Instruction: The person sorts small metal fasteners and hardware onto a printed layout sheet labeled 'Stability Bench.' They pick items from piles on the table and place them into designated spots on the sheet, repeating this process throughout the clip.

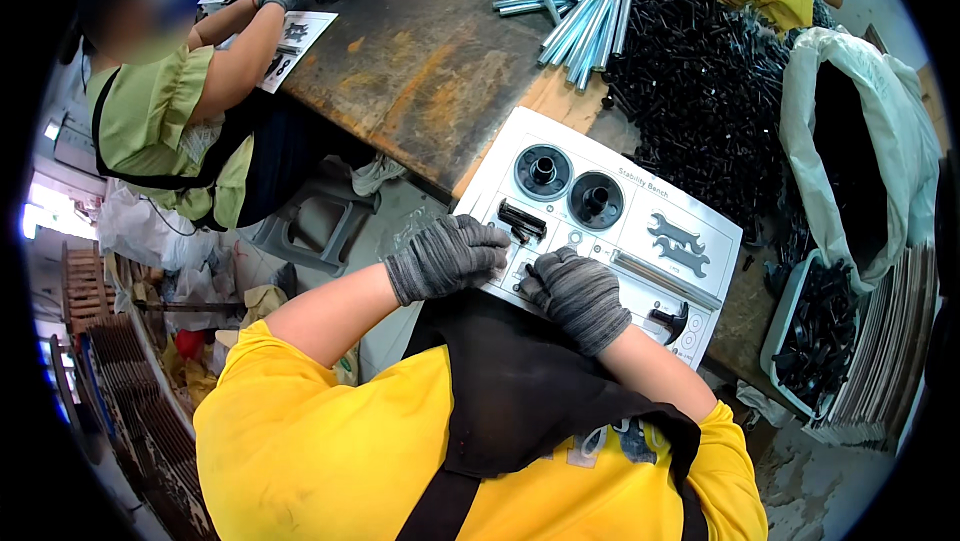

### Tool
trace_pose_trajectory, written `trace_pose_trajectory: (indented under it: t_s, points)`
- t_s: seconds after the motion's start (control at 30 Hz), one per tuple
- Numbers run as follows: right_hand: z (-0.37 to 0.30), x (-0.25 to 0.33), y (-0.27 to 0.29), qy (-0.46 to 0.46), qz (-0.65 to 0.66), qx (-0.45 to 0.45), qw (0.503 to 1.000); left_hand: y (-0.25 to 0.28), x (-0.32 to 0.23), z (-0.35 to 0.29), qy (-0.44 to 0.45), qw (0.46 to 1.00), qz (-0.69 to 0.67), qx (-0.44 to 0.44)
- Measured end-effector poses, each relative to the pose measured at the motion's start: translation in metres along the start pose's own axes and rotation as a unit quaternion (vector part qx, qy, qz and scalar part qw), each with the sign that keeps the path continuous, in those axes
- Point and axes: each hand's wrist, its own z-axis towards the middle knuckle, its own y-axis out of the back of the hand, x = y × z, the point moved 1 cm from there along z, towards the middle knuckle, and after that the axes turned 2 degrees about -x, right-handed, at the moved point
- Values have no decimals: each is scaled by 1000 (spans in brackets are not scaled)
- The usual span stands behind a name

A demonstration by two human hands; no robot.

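Observation:
A white card [655,181] with printed outlines lies at the table's near edge in front of me. On it are two black round flanged discs [542,173], black bolts [522,221], two flat wrenches [679,246], a silver tube [665,279] and a black T-shaped knob [670,322]. My gloved left hand [450,259] is over the card's left corner, fingers closed near the bolts. Close to the card's near edge, my gloved right hand [580,299] is closed, left of the tube. Whatever is inside either hand's fingers is hidden.
Beyond the card lie a heap of black bolts [690,91] and a pile of silver tubes [590,16]. At right stand a white sack [815,131] and a bin of black parts [768,351]. Another person [165,126] works at left beside a grey stool [300,236].

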Motion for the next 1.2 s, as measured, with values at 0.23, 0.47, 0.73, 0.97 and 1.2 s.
trace_pose_trajectory:
  t_s: [0.23,0.47,0.73,0.97,1.2]
  points:
    - [1,-7,4,-29,-1,-10,1000,1,-20,38,160,983,78,40]
    - [-3,-16,0,-38,1,22,999,-10,-22,44,175,970,101,137]
    - [-5,-26,-5,-22,16,-19,999,-10,-26,46,168,968,99,157]
    - [-5,-25,1,-35,14,-10,999,-5,-20,44,182,976,117,41]
    - [-7,-26,1,-33,13,-10,999,-2,-20,40,96,987,105,74]
